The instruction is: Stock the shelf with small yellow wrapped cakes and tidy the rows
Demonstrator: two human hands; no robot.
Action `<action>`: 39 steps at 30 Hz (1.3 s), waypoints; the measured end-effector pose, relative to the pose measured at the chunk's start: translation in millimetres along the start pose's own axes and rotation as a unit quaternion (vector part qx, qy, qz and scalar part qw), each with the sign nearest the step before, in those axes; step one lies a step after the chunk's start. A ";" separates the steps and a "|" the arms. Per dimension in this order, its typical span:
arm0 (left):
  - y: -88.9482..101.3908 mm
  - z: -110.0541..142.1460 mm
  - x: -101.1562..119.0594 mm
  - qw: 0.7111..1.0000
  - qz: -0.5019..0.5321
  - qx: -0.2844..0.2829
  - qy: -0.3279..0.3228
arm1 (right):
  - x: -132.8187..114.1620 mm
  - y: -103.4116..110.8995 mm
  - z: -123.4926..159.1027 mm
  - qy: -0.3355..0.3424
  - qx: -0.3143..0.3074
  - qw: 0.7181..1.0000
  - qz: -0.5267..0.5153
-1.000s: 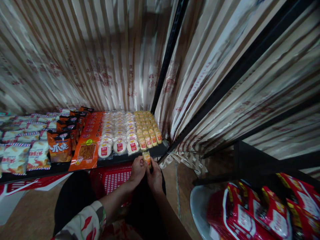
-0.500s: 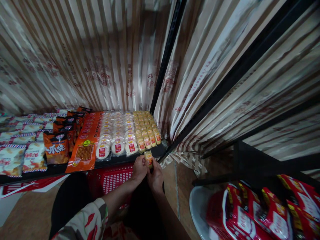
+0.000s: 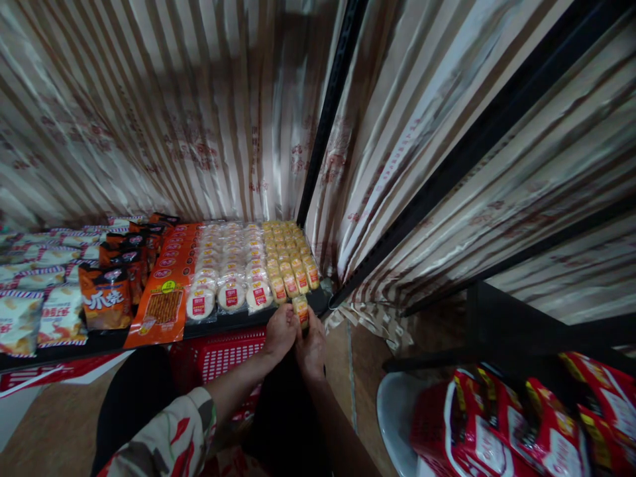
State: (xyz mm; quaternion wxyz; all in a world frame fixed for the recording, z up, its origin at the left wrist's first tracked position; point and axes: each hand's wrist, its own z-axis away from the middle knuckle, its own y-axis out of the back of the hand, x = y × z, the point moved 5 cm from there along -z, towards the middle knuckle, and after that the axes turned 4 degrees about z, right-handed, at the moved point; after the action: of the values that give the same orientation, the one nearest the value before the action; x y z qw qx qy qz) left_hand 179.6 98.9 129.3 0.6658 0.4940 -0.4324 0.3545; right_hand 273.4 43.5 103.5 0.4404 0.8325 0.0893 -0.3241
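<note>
Between my two hands is a small yellow wrapped snack (image 3: 301, 309) with a red and white label, held upright just in front of the shelf edge. My left hand (image 3: 281, 331) has its fingers curled against the snack's left side. On the other side, my right hand (image 3: 311, 344) grips it with thumb and fingers. Just beyond stand rows of matching yellow snacks (image 3: 288, 265) at the right end of the black shelf (image 3: 233, 322). Left of them lie rows of round white packaged cakes (image 3: 232, 295) in clear wrappers.
Orange flat packets (image 3: 163, 298), orange-black bags (image 3: 105, 298) and white bags (image 3: 62, 311) fill the shelf's left. A red basket (image 3: 228, 358) sits below it. Black posts (image 3: 328, 126) rise before striped curtains (image 3: 209, 99). At lower right are a pale basin (image 3: 392, 417) and red packages (image 3: 551, 424).
Both hands, still holding the yellow snack, have shifted very slightly to the right. The shelf goods appear a little further left in view.
</note>
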 end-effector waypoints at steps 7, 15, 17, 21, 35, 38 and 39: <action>-4.5 -7.7 12.2 0.999 0.031 -0.009 -0.017 | 4.6 -1.8 -16.6 -0.024 0.020 0.999 -0.014; -10.0 -17.6 30.4 0.995 0.083 -0.035 -0.039 | 8.2 -7.1 -37.4 -0.063 0.049 0.996 -0.050; -11.0 -19.6 32.0 0.996 0.077 -0.038 -0.039 | 9.5 -8.5 -40.7 -0.064 0.054 0.995 -0.061; -15.8 -25.9 26.3 0.998 0.055 -0.035 -0.027 | 14.6 -12.4 -46.4 -0.081 0.059 0.993 -0.066; -28.9 -40.8 18.4 0.997 0.047 -0.051 -0.030 | 23.7 -20.1 -68.8 -0.075 0.071 0.993 -0.064; -29.0 -41.5 18.6 0.997 0.031 -0.057 -0.029 | 26.1 -21.7 -73.9 -0.072 0.066 0.994 -0.056; -29.0 -41.5 18.9 0.997 0.025 -0.061 -0.027 | 26.9 -22.6 -75.4 -0.072 0.064 0.994 -0.052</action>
State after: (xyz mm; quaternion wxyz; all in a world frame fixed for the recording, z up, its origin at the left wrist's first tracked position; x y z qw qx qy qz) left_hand 222.1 132.3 130.9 0.6736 0.4512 -0.4832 0.3304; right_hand 319.1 112.9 102.0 0.3736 0.8279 0.0797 -0.4107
